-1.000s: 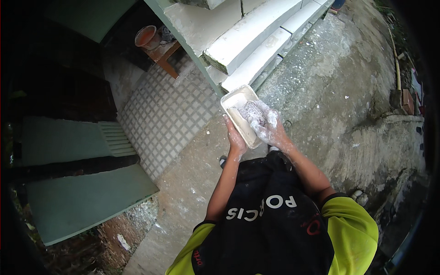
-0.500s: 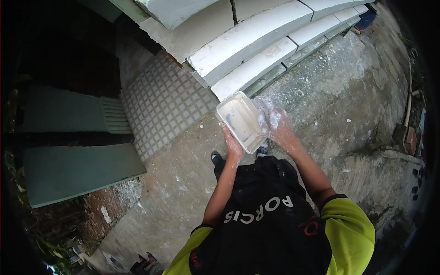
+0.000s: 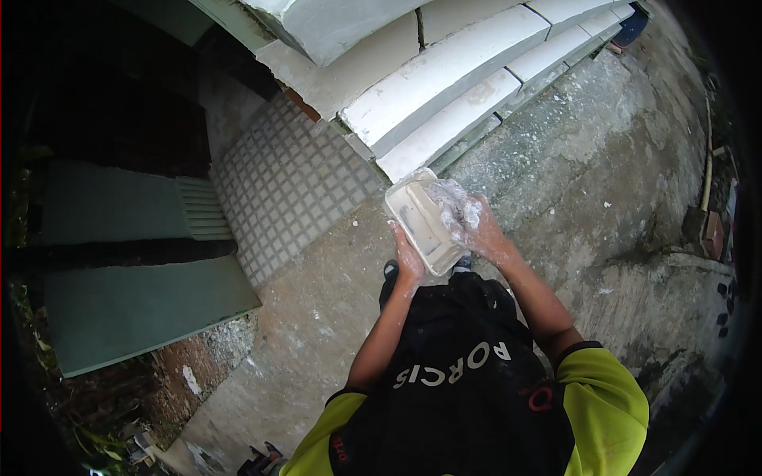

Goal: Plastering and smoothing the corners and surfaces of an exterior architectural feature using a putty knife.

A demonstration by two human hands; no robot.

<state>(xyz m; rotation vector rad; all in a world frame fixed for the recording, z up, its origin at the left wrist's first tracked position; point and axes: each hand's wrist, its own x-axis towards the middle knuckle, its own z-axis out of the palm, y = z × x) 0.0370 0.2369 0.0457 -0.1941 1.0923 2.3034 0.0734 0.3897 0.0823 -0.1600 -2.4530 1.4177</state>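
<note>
Green boards (image 3: 135, 317) lay far left, then the tiled patch (image 3: 294, 186) — and the left hand (image 3: 410, 262) gripped the white tray (image 3: 421, 226) from below, steadying it, while the plaster-coated right hand (image 3: 472, 222) — grip loosely curled — pressed its rim.

Both forearms raised ahead; left hand (image 3: 410, 262) gripping, right hand (image 3: 476, 226) white-coated, fingers curled
</note>
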